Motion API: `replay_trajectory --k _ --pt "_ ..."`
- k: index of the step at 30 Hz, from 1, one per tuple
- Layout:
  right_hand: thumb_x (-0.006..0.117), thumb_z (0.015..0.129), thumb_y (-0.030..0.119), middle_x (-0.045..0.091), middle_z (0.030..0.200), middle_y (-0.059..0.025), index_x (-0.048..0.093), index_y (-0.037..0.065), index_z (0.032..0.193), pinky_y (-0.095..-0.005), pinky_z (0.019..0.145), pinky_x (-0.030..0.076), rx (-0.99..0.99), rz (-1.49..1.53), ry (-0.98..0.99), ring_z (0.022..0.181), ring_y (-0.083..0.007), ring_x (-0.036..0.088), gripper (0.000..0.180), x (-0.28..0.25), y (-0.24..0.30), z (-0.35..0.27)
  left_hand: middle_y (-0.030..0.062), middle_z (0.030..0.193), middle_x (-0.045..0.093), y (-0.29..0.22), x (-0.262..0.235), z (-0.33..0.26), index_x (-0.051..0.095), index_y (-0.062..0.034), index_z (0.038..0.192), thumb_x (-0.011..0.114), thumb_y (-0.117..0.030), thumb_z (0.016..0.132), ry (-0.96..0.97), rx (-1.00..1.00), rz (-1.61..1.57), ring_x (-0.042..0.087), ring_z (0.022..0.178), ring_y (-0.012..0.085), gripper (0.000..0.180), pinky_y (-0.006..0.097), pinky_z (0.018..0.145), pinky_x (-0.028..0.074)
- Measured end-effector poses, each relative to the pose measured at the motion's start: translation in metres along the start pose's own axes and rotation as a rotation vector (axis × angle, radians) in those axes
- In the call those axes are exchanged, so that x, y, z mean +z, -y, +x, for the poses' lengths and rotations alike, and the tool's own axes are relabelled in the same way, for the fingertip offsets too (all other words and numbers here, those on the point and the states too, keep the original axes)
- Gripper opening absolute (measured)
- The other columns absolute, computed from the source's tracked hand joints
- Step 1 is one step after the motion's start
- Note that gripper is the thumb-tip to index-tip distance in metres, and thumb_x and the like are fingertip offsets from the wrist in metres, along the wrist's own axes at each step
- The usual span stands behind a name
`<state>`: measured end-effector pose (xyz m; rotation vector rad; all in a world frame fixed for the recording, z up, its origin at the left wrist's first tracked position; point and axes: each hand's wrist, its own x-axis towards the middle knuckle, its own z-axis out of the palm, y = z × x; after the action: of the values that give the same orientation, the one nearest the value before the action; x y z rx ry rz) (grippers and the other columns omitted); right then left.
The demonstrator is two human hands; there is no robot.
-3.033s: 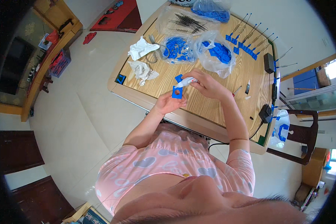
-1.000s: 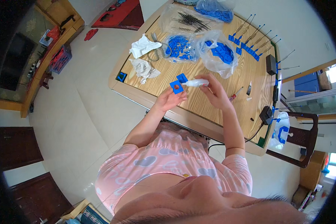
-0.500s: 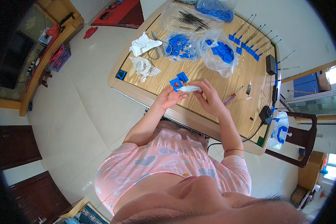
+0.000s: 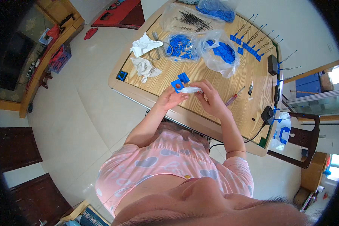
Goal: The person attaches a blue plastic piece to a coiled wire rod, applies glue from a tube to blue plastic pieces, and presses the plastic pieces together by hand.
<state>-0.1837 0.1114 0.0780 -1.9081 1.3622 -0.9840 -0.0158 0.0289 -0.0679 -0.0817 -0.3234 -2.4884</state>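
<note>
Sitting at a wooden table, both hands working just above its near edge. Left hand closing fingers on a small blue square piece, holding it up off the tabletop; second matching blue piece lying just beside it on the wood. Right hand gripping a small white tube, pointing its tip leftward at the held piece, tip touching or nearly touching it — too small for telling which. Lying to the right of the right hand: a red-handled screwdriver, near but not touching. Sitting further back on the table: two clear plastic bags of blue parts, white crumpled rags, a bundle of dark wire brushes, and a row of blue-based brushes along the far right edge. Black adapter with cable resting near the right corner.
</note>
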Motion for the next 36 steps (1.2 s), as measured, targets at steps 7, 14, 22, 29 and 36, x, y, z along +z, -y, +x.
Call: replay_trajectory --k 7,14,22,29,36 --pt "0.051 0.081 -0.006 0.049 0.097 -0.0120 0.050 0.004 0.112 -0.0316 0.071 0.046 -0.035 0.019 -0.058 0.087 -0.0268 0.054 0.033 -0.002 0.003 -0.001 0.0038 0.107 0.057 -0.002 -0.004 -0.002 0.060 -0.0117 0.102 0.068 -0.023 0.078 0.038 -0.034 -0.048 0.050 0.102 0.0233 0.028 0.041 0.086 0.041" --pt "0.050 0.082 -0.005 0.050 0.096 -0.0123 0.051 0.004 0.112 -0.0324 0.072 0.045 -0.011 0.036 -0.076 0.088 -0.0271 0.054 0.031 -0.005 0.008 -0.005 0.0043 0.109 0.056 -0.002 -0.003 -0.001 0.061 -0.0126 0.102 0.069 -0.024 0.076 0.121 -0.037 -0.060 0.049 0.103 0.0247 0.030 0.040 0.085 0.040" --pt "0.051 0.081 -0.004 0.050 0.098 -0.0140 0.052 0.007 0.112 -0.0363 0.076 0.044 -0.040 -0.006 -0.023 0.091 -0.0321 0.053 0.032 0.003 0.006 -0.002 0.0042 0.110 0.055 -0.001 0.001 -0.002 0.061 -0.0124 0.101 0.069 -0.024 0.076 0.044 -0.007 -0.012 0.049 0.104 0.0241 0.029 0.040 0.085 0.041" --pt "0.050 0.081 -0.007 0.051 0.098 -0.0123 0.052 0.005 0.111 -0.0320 0.072 0.044 -0.084 -0.026 -0.037 0.086 -0.0276 0.054 0.033 0.004 0.005 -0.001 0.0040 0.108 0.056 -0.001 0.004 -0.003 0.061 -0.0121 0.102 0.068 -0.025 0.077 0.022 -0.009 -0.009 0.050 0.100 0.0219 0.029 0.039 0.084 0.040" --pt "0.051 0.082 -0.004 0.050 0.095 -0.0115 0.051 0.005 0.112 -0.0330 0.073 0.045 -0.010 0.019 -0.089 0.086 -0.0274 0.054 0.031 -0.003 0.006 -0.005 0.0040 0.106 0.057 -0.002 0.000 -0.001 0.061 -0.0127 0.101 0.068 -0.026 0.077 0.067 -0.033 -0.024 0.050 0.094 0.0202 0.028 0.037 0.083 0.039"
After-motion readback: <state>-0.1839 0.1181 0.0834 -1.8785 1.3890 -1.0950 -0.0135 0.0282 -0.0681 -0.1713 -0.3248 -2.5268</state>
